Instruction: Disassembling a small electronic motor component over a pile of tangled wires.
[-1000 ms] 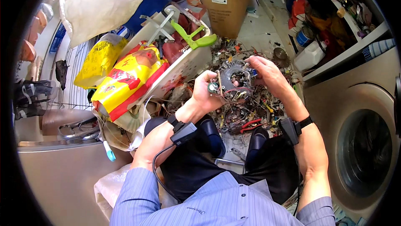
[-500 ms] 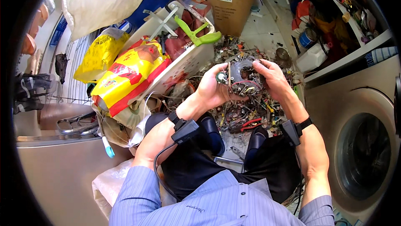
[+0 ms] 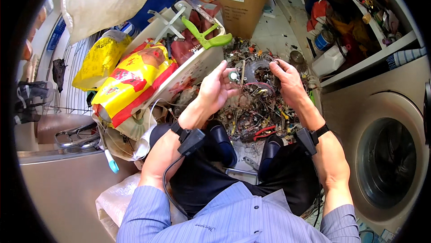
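A dark grey, ring-shaped motor part point(image 3: 259, 71) with loose wires is between my hands, above the pile of scrap. My right hand point(image 3: 288, 80) pinches its right edge between thumb and fingers. To its left, my left hand point(image 3: 214, 88) is open with the fingers apart, palm turned toward the part. A small round green-and-white piece point(image 3: 233, 77) at the part's left side lies right by these fingers; whether they touch it is hard to make out. The part's lower side blends into the scrap behind it.
Wires and scrap pieces point(image 3: 251, 117) cover the floor ahead, with red-handled pliers point(image 3: 265, 132) near my feet. A white bin point(image 3: 197, 70) carrying a green-handled saw point(image 3: 206, 36) and a yellow-red bag point(image 3: 134, 81) stands left. A washing machine point(image 3: 350, 108) is at right, a cardboard box point(image 3: 235, 7) behind.
My left hand has come off the motor part and moved left, its fingers opening. My right hand stays at the part's right edge. The whole view has shifted slightly.
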Demonstrator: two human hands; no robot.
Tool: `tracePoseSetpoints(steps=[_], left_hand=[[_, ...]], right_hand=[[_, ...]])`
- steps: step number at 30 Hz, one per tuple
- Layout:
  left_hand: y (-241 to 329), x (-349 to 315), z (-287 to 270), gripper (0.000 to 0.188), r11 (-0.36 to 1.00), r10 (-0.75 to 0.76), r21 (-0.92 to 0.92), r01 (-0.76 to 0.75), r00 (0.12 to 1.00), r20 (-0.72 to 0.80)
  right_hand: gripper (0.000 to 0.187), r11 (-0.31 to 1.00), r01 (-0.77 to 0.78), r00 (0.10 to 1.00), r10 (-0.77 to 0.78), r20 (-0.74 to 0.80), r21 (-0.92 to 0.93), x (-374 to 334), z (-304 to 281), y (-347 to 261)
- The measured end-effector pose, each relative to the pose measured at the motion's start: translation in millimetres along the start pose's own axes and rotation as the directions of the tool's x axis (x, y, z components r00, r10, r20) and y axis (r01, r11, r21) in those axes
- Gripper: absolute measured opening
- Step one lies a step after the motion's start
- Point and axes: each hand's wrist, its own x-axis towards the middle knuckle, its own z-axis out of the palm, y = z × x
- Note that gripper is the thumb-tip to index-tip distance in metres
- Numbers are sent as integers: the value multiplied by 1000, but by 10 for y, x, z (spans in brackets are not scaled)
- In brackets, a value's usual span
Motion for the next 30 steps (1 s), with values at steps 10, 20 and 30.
tracePoseSetpoints(steps=[10,20,30], left_hand=[[-209,138,7,22,983,0,-176,51,961,278],[-351,59,-2,17,974,-136,-162,157,981,136],[-445,-59,182,18,976,-130,-161,148,985,117]], right_hand=[[32,962,-90,991,61,119,256,-107,236,-47],[70,995,-98,990,97,100,7,-198,261,-256],[77,959,-72,980,119,160,-276,-253,280,-390]])
